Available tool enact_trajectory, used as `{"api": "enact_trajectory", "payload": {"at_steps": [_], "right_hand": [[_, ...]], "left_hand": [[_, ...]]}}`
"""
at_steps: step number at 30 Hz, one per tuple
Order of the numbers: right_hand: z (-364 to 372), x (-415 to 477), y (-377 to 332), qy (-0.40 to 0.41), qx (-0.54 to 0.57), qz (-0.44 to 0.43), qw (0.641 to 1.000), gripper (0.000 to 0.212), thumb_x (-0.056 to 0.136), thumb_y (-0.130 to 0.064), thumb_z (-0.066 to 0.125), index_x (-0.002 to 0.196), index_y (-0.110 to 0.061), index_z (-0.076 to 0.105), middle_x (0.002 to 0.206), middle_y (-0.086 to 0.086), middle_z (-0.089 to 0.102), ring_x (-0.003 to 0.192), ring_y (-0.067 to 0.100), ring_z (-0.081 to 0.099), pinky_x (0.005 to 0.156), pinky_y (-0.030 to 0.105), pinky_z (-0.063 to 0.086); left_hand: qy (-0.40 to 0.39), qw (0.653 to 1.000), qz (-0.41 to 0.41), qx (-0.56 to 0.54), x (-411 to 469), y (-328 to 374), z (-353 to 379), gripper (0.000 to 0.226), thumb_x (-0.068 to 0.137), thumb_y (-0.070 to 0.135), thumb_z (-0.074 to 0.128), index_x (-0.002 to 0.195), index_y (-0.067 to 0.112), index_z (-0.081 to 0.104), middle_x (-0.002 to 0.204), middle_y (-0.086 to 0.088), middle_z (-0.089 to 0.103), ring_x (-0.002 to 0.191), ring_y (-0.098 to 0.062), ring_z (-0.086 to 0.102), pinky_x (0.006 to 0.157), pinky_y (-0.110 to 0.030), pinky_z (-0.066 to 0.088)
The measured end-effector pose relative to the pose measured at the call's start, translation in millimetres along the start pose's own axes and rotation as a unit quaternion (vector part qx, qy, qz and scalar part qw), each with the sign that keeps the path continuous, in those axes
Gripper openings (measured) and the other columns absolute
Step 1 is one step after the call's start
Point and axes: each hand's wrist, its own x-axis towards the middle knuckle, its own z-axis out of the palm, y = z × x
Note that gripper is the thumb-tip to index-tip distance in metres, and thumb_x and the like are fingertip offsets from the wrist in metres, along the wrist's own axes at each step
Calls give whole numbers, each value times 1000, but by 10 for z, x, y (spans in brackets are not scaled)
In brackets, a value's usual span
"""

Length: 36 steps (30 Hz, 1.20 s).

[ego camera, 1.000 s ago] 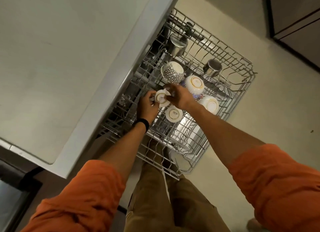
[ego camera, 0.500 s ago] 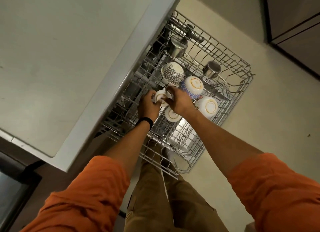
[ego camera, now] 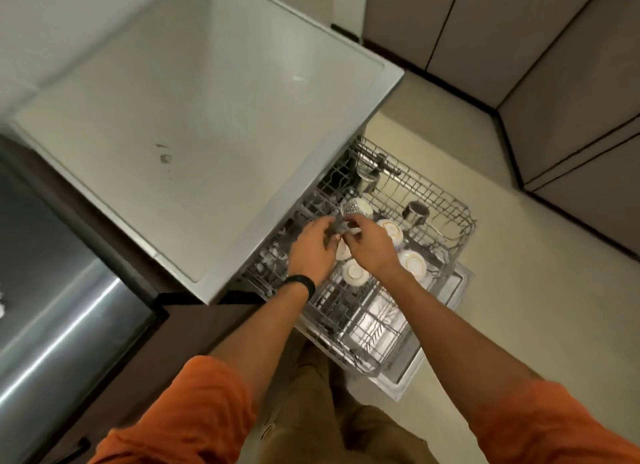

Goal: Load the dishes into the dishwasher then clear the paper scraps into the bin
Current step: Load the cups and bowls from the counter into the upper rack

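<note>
Below the edge of the worktop [ego camera: 194, 117], a pulled-out rack [ego camera: 460, 218] carries upturned bowls [ego camera: 412, 263] at its middle. Over them the left hand [ego camera: 311, 250] and right hand [ego camera: 371, 248] meet, fingers curled, just above a small cup [ego camera: 343, 250] in the rack; blur hides whether either pinches it.

light: dim, warm, from overhead | glare: bright streak on steel surface [ego camera: 65, 328] near left; white reflection on dishwasher door [ego camera: 459, 287] beneath rack [ego camera: 446, 200] | blur: left hand [ego camera: 311, 249] and right hand [ego camera: 372, 247] motion-smeared, rack wires around them soft | edges: wide-angle bowing, cabinet [ego camera: 571, 83] lines far right slanted
</note>
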Motion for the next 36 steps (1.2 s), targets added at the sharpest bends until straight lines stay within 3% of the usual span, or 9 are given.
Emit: {"api": "enact_trajectory", "payload": {"at_steps": [8, 11, 14, 27, 32, 36], "right_hand": [[-289, -162, -787, 35, 0, -108, 994, 30, 102, -27, 57, 131, -24, 61, 124, -3, 69, 104, 15, 65, 94, 40, 55], [-273, -145, -1162, 33, 23, -148, 988, 30, 103, -28, 57, 132, -23, 60, 125, -4, 68, 98, 7, 62, 93, 31, 53], [-135, -123, -1625, 22, 30, -196, 980, 31, 103, -32, 57, 132, -23, 60, 128, -7, 66, 100, 8, 63, 92, 31, 53], [1486, -37, -3731, -59, -1, -317, 947, 31, 101, -36, 60, 131, -30, 60, 128, -14, 65, 101, 5, 64, 92, 30, 55], [2129, 15, -4455, -87, -5, -324, 942, 34, 100, -37, 62, 133, -31, 59, 125, -11, 66, 104, 5, 63, 90, 23, 49], [2521, 88, -4868, -101, -13, -334, 937, 37, 99, -40, 61, 136, -33, 57, 126, -11, 65, 104, 4, 63, 92, 25, 52]], "left_hand": [[100, 990, 83, 60, -219, 230, -892, 39, 102, 28, 56, 141, 22, 56, 140, 0, 58, 121, -21, 58, 102, -33, 47], [150, 982, 87, 76, -261, 160, -1258, 39, 104, 32, 53, 142, 22, 55, 143, 1, 57, 127, -19, 54, 105, -33, 44], [197, 973, 79, 91, -333, 1, -1694, 40, 105, 35, 52, 143, 22, 54, 144, 2, 57, 129, -18, 53, 106, -32, 43], [329, 938, -13, 108, -588, -1472, -3808, 39, 101, 32, 57, 140, 25, 57, 139, 6, 58, 124, -16, 56, 99, -33, 50], [344, 932, -29, 114, -468, -2093, -4614, 42, 99, 27, 60, 139, 19, 57, 136, -4, 60, 120, -27, 58, 97, -40, 50], [348, 927, -53, 130, -335, -2488, -5081, 40, 96, 26, 63, 135, 17, 59, 133, -8, 62, 115, -31, 61, 90, -46, 53]]}}
